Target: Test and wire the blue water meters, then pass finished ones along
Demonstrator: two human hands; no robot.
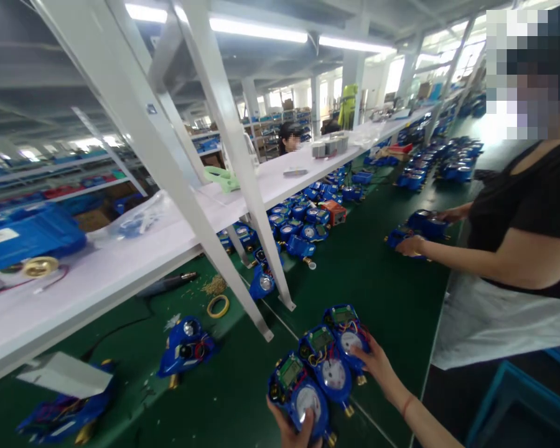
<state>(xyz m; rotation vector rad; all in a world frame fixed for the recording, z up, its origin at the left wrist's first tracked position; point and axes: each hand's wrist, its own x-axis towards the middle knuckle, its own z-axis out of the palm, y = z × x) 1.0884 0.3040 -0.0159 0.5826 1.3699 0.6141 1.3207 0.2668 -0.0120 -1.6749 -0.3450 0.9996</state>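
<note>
Three blue plastic water meters (326, 367) slant in a diagonal row, brass ends toward the person, the left hand (287, 429) curled under the nearest and the right hand (378, 365) gripping the farthest. They hang above a green bench mat (392, 311) in a long factory hall (261, 68).

Factory floor: green assembly bench (396, 311), rows of blue water meters (298, 227).

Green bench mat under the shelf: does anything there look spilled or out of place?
A heap of loose brass-coloured shavings lies on the green bench mat beside a yellow tape roll. They look spilled: scattered, in no container.
</note>
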